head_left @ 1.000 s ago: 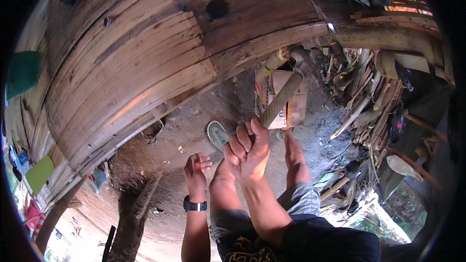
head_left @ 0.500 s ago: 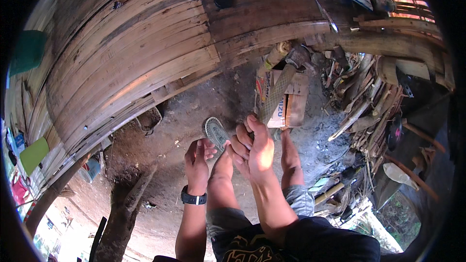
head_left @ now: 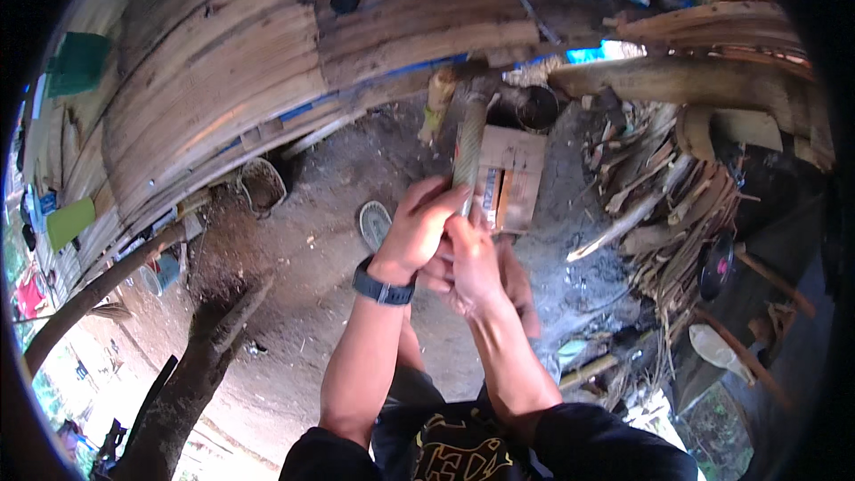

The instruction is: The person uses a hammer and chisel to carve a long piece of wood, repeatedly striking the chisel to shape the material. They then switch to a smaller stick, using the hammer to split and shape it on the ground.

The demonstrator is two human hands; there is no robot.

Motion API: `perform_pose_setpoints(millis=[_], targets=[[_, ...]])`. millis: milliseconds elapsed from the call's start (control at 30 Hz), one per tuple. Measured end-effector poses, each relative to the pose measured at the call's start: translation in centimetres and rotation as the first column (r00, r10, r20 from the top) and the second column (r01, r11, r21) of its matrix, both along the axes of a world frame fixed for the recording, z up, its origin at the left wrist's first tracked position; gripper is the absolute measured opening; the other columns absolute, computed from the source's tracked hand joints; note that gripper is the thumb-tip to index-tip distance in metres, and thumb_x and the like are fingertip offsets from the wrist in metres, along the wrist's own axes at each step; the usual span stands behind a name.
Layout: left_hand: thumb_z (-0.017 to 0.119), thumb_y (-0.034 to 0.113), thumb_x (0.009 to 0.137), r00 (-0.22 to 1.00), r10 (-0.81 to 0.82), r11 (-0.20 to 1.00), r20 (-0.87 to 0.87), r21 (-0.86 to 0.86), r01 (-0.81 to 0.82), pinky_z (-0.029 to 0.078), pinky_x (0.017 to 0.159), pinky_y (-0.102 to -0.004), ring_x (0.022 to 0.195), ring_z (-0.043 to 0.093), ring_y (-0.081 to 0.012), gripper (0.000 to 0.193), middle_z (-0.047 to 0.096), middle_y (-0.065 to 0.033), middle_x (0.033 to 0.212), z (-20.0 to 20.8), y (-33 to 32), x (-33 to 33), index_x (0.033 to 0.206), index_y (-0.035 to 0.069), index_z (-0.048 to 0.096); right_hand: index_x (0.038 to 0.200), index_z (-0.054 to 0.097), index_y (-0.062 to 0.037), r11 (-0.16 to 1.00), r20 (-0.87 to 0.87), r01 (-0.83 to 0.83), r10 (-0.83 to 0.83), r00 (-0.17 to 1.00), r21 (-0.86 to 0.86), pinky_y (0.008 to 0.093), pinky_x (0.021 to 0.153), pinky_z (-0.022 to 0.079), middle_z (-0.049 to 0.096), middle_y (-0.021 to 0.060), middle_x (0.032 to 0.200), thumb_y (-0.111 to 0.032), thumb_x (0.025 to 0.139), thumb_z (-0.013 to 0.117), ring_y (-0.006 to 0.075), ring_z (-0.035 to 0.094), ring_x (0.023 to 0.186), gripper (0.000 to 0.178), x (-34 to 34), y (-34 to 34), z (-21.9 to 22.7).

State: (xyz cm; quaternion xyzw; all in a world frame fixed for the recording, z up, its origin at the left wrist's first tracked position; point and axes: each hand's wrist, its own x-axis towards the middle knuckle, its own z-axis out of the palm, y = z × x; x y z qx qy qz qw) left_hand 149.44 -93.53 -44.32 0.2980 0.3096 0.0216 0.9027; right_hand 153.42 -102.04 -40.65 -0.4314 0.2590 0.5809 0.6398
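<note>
A long-handled tool (head_left: 469, 147) with a pale, cross-hatched handle points away from me. Its dark head (head_left: 481, 87) is at the far end, blurred, so I cannot make out its kind. My left hand (head_left: 417, 227), with a watch (head_left: 383, 285) on the wrist, is closed around the handle. Nearer to me, my right hand (head_left: 468, 263) grips the handle's lower end, just touching the left. Beyond the hands a brown cardboard box (head_left: 521, 174) stands on the ground, and the tool passes over its left edge.
A raised plank platform (head_left: 214, 62) spans the far left. Piled firewood (head_left: 659, 178) lies to the right, beside ash-grey ground. A short upright log (head_left: 438, 98) and a round dark pot (head_left: 537, 109) stand behind the box. A thick wooden post (head_left: 191, 374) rises at the lower left.
My left hand has moved up and right from empty air onto the handle, joining my right hand. The tool has swung from leaning right to nearly straight ahead. The view has shifted somewhat.
</note>
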Motion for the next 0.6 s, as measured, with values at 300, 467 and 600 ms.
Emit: perform_pose_setpoints(millis=[300, 467, 600], targets=[[0.057, 0.010, 0.091, 0.943, 0.331, 0.929, -0.042, 0.191, -0.317, 0.049, 0.062, -0.0248, 0.066, 0.060, -0.0112, 0.012, 0.063, -0.0057, 0.075, 0.7, -7.8, 6.4, 0.086, 0.000, 0.056, 0.075, 0.047, -0.0146, 0.988, -0.193, -0.065, 0.092, 0.977, 0.140, 0.0171, 0.025, 0.020, 0.035, -0.0080, 0.049, -0.024, 0.095, 0.041, 0.0012, 0.025, 0.031, 0.023, 9.0, -6.5, -0.6], [0.055, 0.015, 0.092, 0.912, 0.399, 0.743, -0.090, 0.616, -0.264, 0.045, 0.063, -0.0263, 0.073, 0.054, -0.0115, 0.015, 0.057, -0.0040, 0.078, -2.4, -5.8, 3.4, 0.091, 0.001, 0.053, 0.071, 0.038, -0.0153, 0.977, -0.210, -0.179, 0.201, 0.957, 0.115, 0.0212, 0.029, 0.017, 0.029, -0.0077, 0.053, -0.019, 0.095, 0.046, 0.0029, 0.023, 0.036, 0.026, 9.9, -5.8, 0.6], [0.055, 0.019, 0.093, 0.785, 0.603, 0.443, -0.142, 0.878, -0.182, 0.042, 0.062, -0.0254, 0.080, 0.052, -0.0104, 0.021, 0.055, -0.0065, 0.090, -2.1, 0.9, 3.4, 0.101, 0.000, 0.049, 0.070, 0.037, -0.0163, 0.982, -0.221, -0.162, 0.179, 0.959, 0.096, 0.0218, 0.030, 0.015, 0.027, -0.0076, 0.053, -0.020, 0.095, 0.047, 0.0029, 0.020, 0.038, 0.027, 8.7, -5.4, 0.7]])
